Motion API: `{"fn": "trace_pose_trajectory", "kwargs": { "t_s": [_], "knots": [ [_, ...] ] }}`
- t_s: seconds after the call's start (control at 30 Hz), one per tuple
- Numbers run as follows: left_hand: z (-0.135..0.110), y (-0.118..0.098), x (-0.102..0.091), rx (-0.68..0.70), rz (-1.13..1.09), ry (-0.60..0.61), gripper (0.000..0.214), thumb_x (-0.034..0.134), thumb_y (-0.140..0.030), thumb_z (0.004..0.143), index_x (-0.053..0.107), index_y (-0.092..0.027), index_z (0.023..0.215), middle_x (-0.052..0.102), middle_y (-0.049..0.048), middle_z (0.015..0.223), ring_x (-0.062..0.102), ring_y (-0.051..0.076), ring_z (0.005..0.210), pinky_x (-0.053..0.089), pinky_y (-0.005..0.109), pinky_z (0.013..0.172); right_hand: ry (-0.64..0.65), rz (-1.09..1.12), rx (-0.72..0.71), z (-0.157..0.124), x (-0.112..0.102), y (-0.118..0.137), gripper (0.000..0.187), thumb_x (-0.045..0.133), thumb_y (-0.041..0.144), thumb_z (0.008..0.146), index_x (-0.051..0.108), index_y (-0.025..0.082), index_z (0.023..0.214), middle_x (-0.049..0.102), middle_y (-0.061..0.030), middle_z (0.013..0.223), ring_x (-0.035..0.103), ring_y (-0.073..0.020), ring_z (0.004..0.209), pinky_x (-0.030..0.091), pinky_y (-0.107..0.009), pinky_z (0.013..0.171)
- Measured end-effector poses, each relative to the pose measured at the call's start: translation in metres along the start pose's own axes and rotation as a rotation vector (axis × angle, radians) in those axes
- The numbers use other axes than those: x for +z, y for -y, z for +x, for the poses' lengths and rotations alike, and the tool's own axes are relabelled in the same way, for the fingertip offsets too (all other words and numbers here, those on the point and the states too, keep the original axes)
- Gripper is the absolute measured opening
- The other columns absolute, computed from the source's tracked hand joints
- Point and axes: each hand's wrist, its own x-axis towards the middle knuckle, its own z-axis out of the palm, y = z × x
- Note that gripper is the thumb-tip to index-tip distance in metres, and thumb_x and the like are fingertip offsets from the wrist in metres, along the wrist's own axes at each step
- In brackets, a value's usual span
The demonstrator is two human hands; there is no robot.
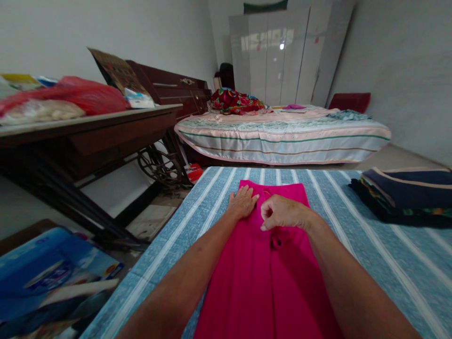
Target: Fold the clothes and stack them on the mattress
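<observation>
A pair of bright pink trousers [243, 282] lies spread lengthwise on a blue and white striped bed cover, waistband at the far end. My left hand [243, 202] rests flat on the waist's left side with fingers stretched out. Over the middle of the waist, my right hand [282, 213] is curled with thumb and fingers together; what sits in the pinch is hidden. A thin pink cord or fold [267, 192] shows just beyond its knuckles. Below that hand, a small bunched bit of pink cloth [278, 242] stands up from the trousers.
The striped cover [169, 263] spreads beneath everything. Folded dark clothes [409, 193] are stacked at right. A sewing machine table [141, 117] with bags stands left, a blue package [52, 273] below it. Another bed [282, 141] and a white wardrobe [275, 56] are beyond.
</observation>
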Motion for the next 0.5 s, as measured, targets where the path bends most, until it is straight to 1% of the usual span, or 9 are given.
{"fn": "trace_pose_trajectory", "kwargs": {
  "t_s": [0.1, 0.2, 0.3, 0.37, 0.4, 0.43, 0.47, 0.5],
  "knots": [
    [0.0, 0.0, 0.001, -0.001, 0.001, -0.005, 0.054, 0.017, -0.046, 0.094, 0.031, -0.019, 0.139, 0.026, 0.0109, 0.15, 0.019, 0.025, 0.139, 0.02, 0.056, 0.107, 0.06, 0.071, 0.049, -0.002, 0.0, -0.002, 0.013, 0.064, 0.015, 0.057, 0.053, 0.018, 0.051, 0.046, 0.0092, 0.04, 0.041, -0.0062, 0.038, 0.028, -0.017, 0.039],
    [0.0, 0.001, 0.002, -0.012, -0.002, -0.011, 0.055, 0.02, -0.048, 0.093, 0.031, -0.02, 0.14, 0.026, 0.0104, 0.151, 0.019, 0.025, 0.139, 0.02, 0.056, 0.108, 0.116, 0.133, 0.144, -0.007, -0.001, -0.003, 0.014, 0.063, 0.015, 0.058, 0.051, 0.018, 0.051, 0.048, 0.0083, 0.037, 0.045, -0.0071, 0.035, 0.031, -0.016, 0.038],
    [0.001, 0.001, 0.003, -0.02, -0.003, -0.015, 0.056, 0.021, -0.049, 0.092, 0.031, -0.02, 0.14, 0.026, 0.0101, 0.151, 0.019, 0.025, 0.139, 0.019, 0.056, 0.108, 0.187, 0.174, 0.225, -0.013, -0.005, -0.005, 0.013, 0.064, 0.02, 0.061, 0.054, 0.017, 0.055, 0.052, 0.0062, 0.037, 0.048, -0.0078, 0.033, 0.033, -0.016, 0.037],
    [0.001, 0.001, 0.004, -0.025, 0.001, -0.017, 0.058, 0.021, -0.05, 0.092, 0.031, -0.019, 0.14, 0.024, 0.0104, 0.151, 0.019, 0.026, 0.139, 0.019, 0.056, 0.108, 0.218, 0.225, 0.242, -0.015, -0.009, -0.009, 0.012, 0.064, 0.024, 0.065, 0.056, 0.017, 0.059, 0.056, 0.0043, 0.041, 0.049, -0.008, 0.033, 0.034, -0.016, 0.037],
    [0.001, 0.001, 0.005, -0.023, 0.005, -0.02, 0.059, 0.021, -0.051, 0.092, 0.031, -0.018, 0.14, 0.024, 0.0107, 0.151, 0.019, 0.026, 0.139, 0.02, 0.056, 0.108, 0.199, 0.245, 0.243, -0.014, -0.01, -0.012, 0.012, 0.063, 0.026, 0.067, 0.057, 0.017, 0.061, 0.058, 0.0034, 0.043, 0.05, -0.0081, 0.034, 0.034, -0.016, 0.037],
    [0.001, 0.002, 0.006, -0.017, 0.009, -0.027, 0.06, 0.02, -0.051, 0.092, 0.031, -0.018, 0.14, 0.024, 0.0111, 0.151, 0.02, 0.026, 0.139, 0.02, 0.056, 0.108, 0.14, 0.248, 0.249, -0.013, -0.011, -0.015, 0.011, 0.061, 0.026, 0.07, 0.058, 0.017, 0.064, 0.059, 0.0026, 0.045, 0.05, -0.0084, 0.035, 0.034, -0.016, 0.037],
    [0.001, 0.002, 0.006, -0.01, 0.013, -0.035, 0.06, 0.02, -0.051, 0.092, 0.031, -0.017, 0.14, 0.024, 0.0113, 0.151, 0.02, 0.026, 0.139, 0.02, 0.056, 0.108, 0.035, 0.221, 0.269, -0.011, -0.012, -0.02, 0.01, 0.06, 0.025, 0.072, 0.059, 0.017, 0.067, 0.06, 0.0018, 0.047, 0.051, -0.0089, 0.036, 0.035, -0.017, 0.038],
    [0.001, 0.003, 0.007, -0.003, 0.016, -0.045, 0.06, 0.019, -0.052, 0.092, 0.031, -0.018, 0.14, 0.025, 0.0115, 0.151, 0.021, 0.026, 0.138, 0.021, 0.056, 0.108, -0.113, 0.149, 0.298, -0.008, -0.012, -0.024, 0.008, 0.058, 0.023, 0.074, 0.061, 0.017, 0.07, 0.061, 0.0011, 0.048, 0.053, -0.0099, 0.038, 0.036, -0.018, 0.039]
  ]
}}
